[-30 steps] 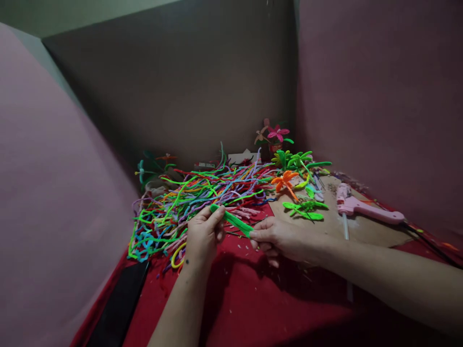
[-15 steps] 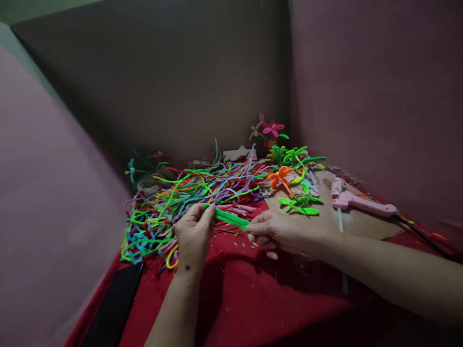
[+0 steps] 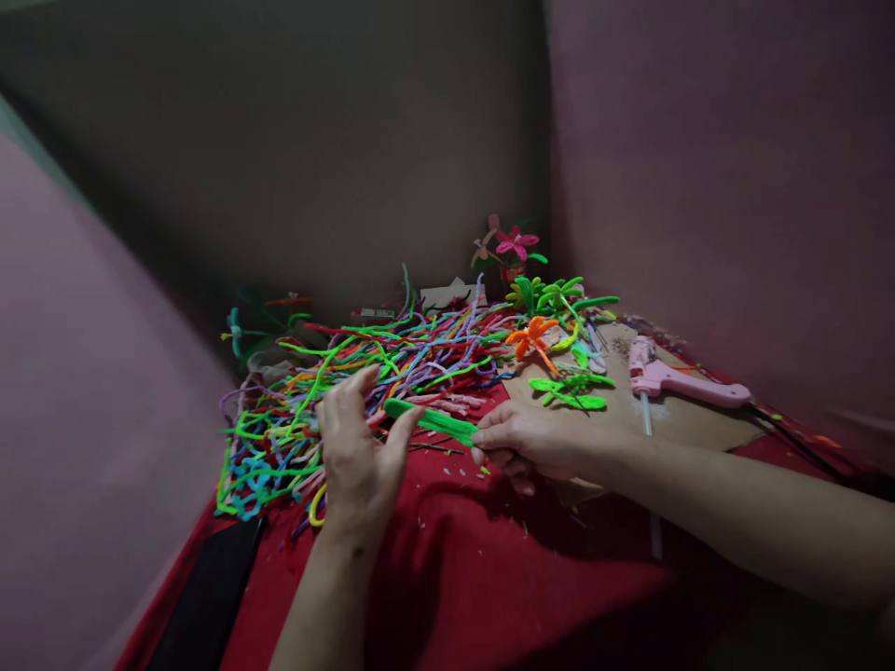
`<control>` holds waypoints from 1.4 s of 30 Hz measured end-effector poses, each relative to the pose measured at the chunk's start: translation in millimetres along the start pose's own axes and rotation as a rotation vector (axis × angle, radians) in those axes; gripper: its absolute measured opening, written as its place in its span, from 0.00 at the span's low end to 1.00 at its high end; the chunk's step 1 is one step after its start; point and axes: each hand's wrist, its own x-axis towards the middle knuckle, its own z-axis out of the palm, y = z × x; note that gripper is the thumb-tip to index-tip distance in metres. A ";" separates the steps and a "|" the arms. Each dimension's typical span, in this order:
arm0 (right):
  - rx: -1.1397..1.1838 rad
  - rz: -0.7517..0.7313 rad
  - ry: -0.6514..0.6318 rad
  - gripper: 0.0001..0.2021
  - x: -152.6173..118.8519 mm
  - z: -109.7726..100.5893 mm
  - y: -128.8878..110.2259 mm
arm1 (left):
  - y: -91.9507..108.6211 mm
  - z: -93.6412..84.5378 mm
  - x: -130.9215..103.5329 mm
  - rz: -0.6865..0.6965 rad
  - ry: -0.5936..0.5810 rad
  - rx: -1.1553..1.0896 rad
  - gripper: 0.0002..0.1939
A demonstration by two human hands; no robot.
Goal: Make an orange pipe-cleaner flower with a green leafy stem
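Note:
My right hand point(image 3: 514, 443) pinches one end of a flat green strip of pipe cleaners point(image 3: 444, 424) between thumb and fingers. The strip points left, over the red cloth point(image 3: 475, 559). At its far end my left hand point(image 3: 360, 447) has its thumb and fingers spread apart. The left thumb passes in front of the strip; I cannot tell whether it touches. Behind both hands spreads a tangled heap of pipe cleaners point(image 3: 392, 354) in many colours.
A pink glue gun point(image 3: 689, 382) lies on a cardboard sheet point(image 3: 671, 429) at the right, beside green leaf shapes point(image 3: 573, 391) and an orange pipe-cleaner flower point(image 3: 532, 342). A black flat object point(image 3: 210, 596) lies at the left edge. Pipe-cleaner flowers point(image 3: 517, 244) stand at the back wall.
My left hand has let go of the strip's left end and its fingers have opened. The right hand still holds the other end. The whole view has shifted slightly.

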 end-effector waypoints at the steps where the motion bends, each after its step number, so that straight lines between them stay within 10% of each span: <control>1: -0.016 0.002 0.015 0.09 -0.2 0.5 -0.9 | 2.6 -1.7 -0.4 0.198 -0.043 0.108 0.24; 5: -0.068 0.009 0.068 0.09 -3.1 3.5 -5.0 | 9.2 2.0 -6.7 0.661 -0.427 0.272 0.16; 11: -0.196 0.071 0.057 0.07 -5.5 4.4 -6.3 | 11.2 16.0 -15.8 0.628 -0.615 0.270 0.08; 34: -0.286 0.002 0.034 0.10 -10.5 3.7 -20.5 | 9.9 18.8 -19.4 0.623 -0.501 0.292 0.11; 42: -0.019 -0.352 0.189 0.08 -2.3 5.8 -1.0 | 3.2 19.2 -18.1 0.419 -0.276 0.233 0.07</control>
